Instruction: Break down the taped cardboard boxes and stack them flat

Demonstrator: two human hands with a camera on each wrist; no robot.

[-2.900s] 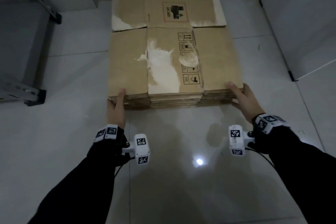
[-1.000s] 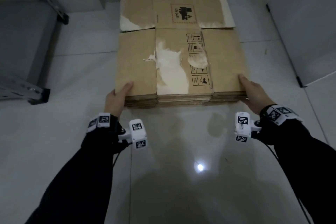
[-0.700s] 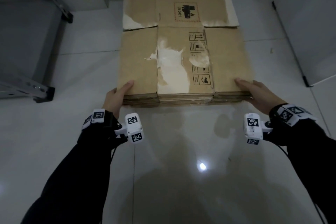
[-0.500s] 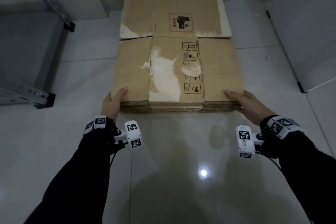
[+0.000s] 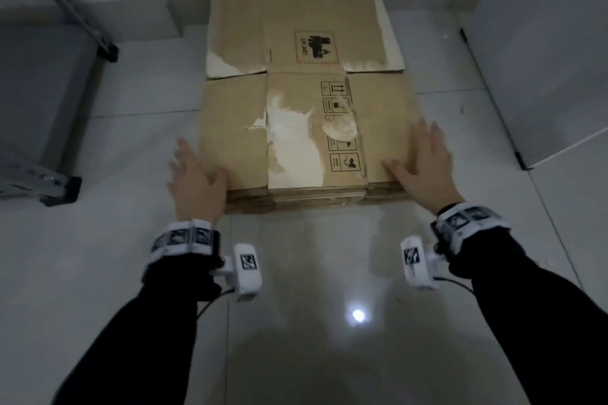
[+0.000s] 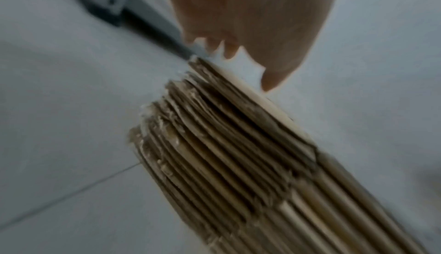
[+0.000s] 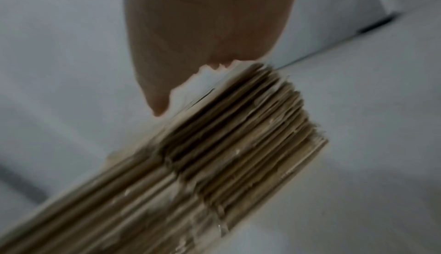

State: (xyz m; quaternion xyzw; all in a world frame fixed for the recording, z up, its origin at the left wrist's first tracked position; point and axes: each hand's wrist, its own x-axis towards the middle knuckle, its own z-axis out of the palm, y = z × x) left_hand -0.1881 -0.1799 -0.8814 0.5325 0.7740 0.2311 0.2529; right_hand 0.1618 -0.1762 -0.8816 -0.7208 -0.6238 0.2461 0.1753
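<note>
Item: stack (image 5: 306, 128) of flattened boxes, centre of frame, on the floor (image 5: 98, 273). My left hand (image 5: 194, 181) is spread at its lower-left corner, my right hand (image 5: 424, 168) spread flat over the lower-right corner; neither grips. I judge it stiff, many-layered, heavy as a bundle, prone to sliding; take it under opposite side edges. Containers: none; all boxes collapsed.

Grey metal frame (image 5: 49, 181) with a black foot, left of frame. White panel, possibly a cabinet (image 5: 543, 52), upper right. Glossy tiled floor (image 5: 312, 273).
</note>
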